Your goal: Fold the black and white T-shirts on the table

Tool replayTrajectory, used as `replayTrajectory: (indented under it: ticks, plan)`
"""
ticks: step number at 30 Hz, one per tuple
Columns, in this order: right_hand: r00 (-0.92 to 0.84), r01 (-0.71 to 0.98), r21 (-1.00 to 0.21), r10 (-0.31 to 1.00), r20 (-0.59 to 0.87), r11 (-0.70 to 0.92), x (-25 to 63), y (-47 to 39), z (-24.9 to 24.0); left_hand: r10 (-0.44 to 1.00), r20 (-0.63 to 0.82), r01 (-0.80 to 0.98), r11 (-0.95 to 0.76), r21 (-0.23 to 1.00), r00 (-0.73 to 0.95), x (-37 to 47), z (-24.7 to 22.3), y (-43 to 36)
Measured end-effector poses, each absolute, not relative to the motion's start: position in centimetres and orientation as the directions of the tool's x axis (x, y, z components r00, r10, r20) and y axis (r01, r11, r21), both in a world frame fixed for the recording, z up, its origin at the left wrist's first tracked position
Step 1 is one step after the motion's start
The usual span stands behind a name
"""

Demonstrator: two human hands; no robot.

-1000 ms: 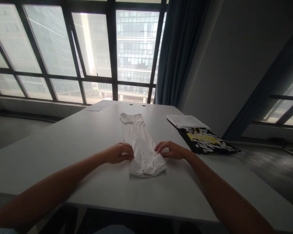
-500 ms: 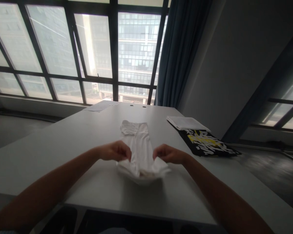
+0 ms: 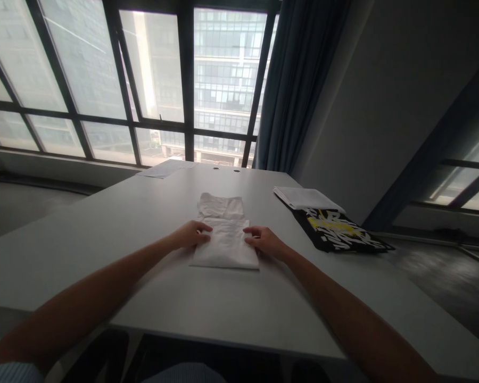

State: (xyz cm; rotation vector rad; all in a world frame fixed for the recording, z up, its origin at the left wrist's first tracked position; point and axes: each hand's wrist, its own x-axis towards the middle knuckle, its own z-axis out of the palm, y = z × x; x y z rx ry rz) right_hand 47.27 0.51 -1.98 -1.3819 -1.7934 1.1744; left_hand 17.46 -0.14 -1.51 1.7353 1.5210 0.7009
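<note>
A white T-shirt [image 3: 225, 250], folded into a narrow rectangle, lies flat on the table in front of me. Its near part is doubled over toward the far end, where a wrinkled single portion still shows beyond the fold's edge. At its left edge, my left hand [image 3: 191, 234] grips the cloth, thumb and forefinger on top. My right hand [image 3: 265, 240] grips the opposite edge in the same way, at about the same height. The undersides of the fingers are partly hidden by the hands.
The white table [image 3: 207, 303] reaches toward the windows. On the right, a folded white cloth [image 3: 307, 198] rests on a black cloth with white and yellow print [image 3: 339, 231]. Sheets of paper [image 3: 162, 169] lie at the far left. A blue curtain [image 3: 291, 90] hangs behind.
Both hands have moved away from me, carrying the lifted near end of the T-shirt over and down. The cloth now lies flat and shorter.
</note>
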Motion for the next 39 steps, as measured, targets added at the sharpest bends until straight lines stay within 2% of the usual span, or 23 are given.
replayTrajectory:
  ticks: [6, 9, 12, 16, 20, 23, 27, 29, 34, 37, 39]
  plan:
    - [-0.288, 0.621, -0.740, 0.953, 0.093, 0.259, 46.5, 0.1, -1.7, 0.979, 0.020, 0.705, -0.159, 0.691, 0.201, 16.0, 0.4, -1.0]
    - [-0.298, 0.681, -0.675, 0.949, 0.100, 0.285, 46.3, 0.3, -1.9, 0.968, -0.041, 0.692, -0.148, 0.706, 0.248, 14.9, 0.2, -0.6]
    - [-0.306, 0.708, -0.647, 0.949, 0.083, 0.284, 46.3, 0.6, -2.3, 0.978, -0.063, 0.702, -0.099, 0.705, 0.200, 14.7, -1.1, 0.3]
    - [-0.352, 0.696, -0.650, 0.934, 0.060, 0.303, 46.6, 1.0, -2.3, 0.990, 0.088, 0.738, -0.142, 0.659, 0.113, 15.6, -2.5, 1.4]
    - [-0.410, 0.647, -0.687, 0.910, 0.051, 0.330, 46.8, 1.2, -2.3, 0.974, 0.201, 0.705, -0.216, 0.675, 0.106, 16.5, -2.4, 1.6]
    - [-0.446, 0.575, -0.717, 0.886, 0.129, 0.393, 46.7, 1.2, -2.7, 0.955, 0.271, 0.685, -0.279, 0.673, 0.123, 16.7, -1.5, 1.1]
    - [-0.444, 0.542, -0.699, 0.865, 0.232, 0.466, 46.4, 1.2, -3.1, 0.888, 0.443, 0.684, -0.400, 0.610, 0.124, 16.2, -0.6, 0.3]
    - [-0.403, 0.614, -0.652, 0.887, 0.225, 0.445, 46.3, 1.4, -3.1, 0.895, 0.421, 0.697, -0.396, 0.598, 0.147, 15.8, -0.9, 0.4]
    - [-0.362, 0.794, -0.464, 0.919, 0.157, 0.392, 46.4, 1.6, -2.6, 0.954, 0.222, 0.784, -0.295, 0.546, 0.204, 14.7, -3.2, 1.9]
    - [-0.330, 0.856, -0.377, 0.935, 0.127, 0.353, 46.3, 1.1, -2.2, 0.946, 0.242, 0.831, -0.307, 0.464, 0.215, 14.6, -3.7, 2.1]
    - [-0.295, 0.886, -0.317, 0.938, 0.180, 0.340, 45.9, 0.5, -2.1, 0.930, 0.290, 0.867, -0.328, 0.374, 0.227, 15.1, -3.5, 1.6]
